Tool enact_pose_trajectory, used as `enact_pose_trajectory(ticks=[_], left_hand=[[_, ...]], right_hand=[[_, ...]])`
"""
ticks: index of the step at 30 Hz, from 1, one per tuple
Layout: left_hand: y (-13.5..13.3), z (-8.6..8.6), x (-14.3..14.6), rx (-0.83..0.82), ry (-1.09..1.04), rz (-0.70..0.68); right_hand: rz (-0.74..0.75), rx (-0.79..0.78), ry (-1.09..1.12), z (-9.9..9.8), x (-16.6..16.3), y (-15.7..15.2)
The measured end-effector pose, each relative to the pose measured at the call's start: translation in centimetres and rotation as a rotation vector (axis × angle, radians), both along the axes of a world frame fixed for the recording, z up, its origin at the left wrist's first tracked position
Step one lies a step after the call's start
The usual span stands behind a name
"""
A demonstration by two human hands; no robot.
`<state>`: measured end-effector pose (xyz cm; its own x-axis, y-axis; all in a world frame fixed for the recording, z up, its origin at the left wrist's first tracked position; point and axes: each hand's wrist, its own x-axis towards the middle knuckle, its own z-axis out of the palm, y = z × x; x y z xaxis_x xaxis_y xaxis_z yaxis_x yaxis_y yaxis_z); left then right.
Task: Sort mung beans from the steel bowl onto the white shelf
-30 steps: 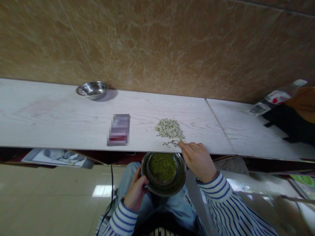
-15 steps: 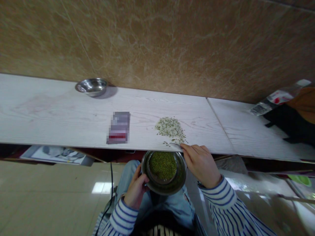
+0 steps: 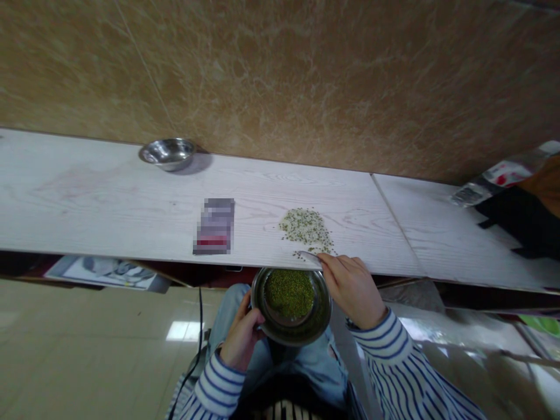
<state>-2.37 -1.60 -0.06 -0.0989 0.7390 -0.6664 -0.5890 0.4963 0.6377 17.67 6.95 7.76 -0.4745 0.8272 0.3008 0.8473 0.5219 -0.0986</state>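
My left hand (image 3: 243, 333) grips the near-left rim of a steel bowl (image 3: 322, 321), which I hold over my lap, just below the counter's front edge. Inside it lies a heap of green mung beans (image 3: 289, 293). At the counter edge, my right hand (image 3: 352, 289) is closed on what looks like a metal spoon (image 3: 311, 256); its handle is hidden in the fingers. The tip rests by the near side of a spread of mung beans mixed with white grains (image 3: 306, 226), probably rice.
A second steel bowl (image 3: 167, 155) stands against the wall at the back left. Left of the grains lies a flat, blurred-out rectangular item (image 3: 215, 226). A plastic bottle (image 3: 503, 175) and a black and brown bag (image 3: 525, 210) lie at the right end. A cable (image 3: 200, 318) hangs below the counter.
My view has shifted slightly, so the counter things sit a little further right. The spoon has moved slightly left relative to the grains; the left hand keeps the bowl in place.
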Motion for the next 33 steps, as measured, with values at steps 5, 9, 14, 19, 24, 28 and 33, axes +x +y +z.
enact_pose_trajectory(ticks=[5,9,14,19,24,28,33], left_hand=[[-0.02,-0.16,0.02,-0.004,0.001,-0.001],[-0.03,-0.17,-0.05,-0.008,-0.005,0.007],[0.15,-0.03,-0.09,-0.008,0.001,0.007],[0.18,0.06,-0.11,-0.003,0.006,0.001],[-0.01,0.12,-0.35,0.005,0.011,-0.003],[0.00,0.17,-0.40,0.013,0.006,-0.009],[0.16,0.24,-0.09,0.033,0.003,-0.011]], right_hand=[[-0.002,0.001,0.003,0.02,-0.22,0.25],[0.001,-0.012,0.021,-0.05,-0.27,0.47],[0.017,-0.016,0.032,-0.11,-0.36,0.58],[0.031,-0.025,0.033,-0.06,-0.33,0.59],[0.045,-0.018,0.029,-0.04,-0.44,0.69],[0.052,-0.041,0.025,-0.05,-0.70,0.66],[0.063,-0.045,0.024,-0.09,-0.83,0.45]])
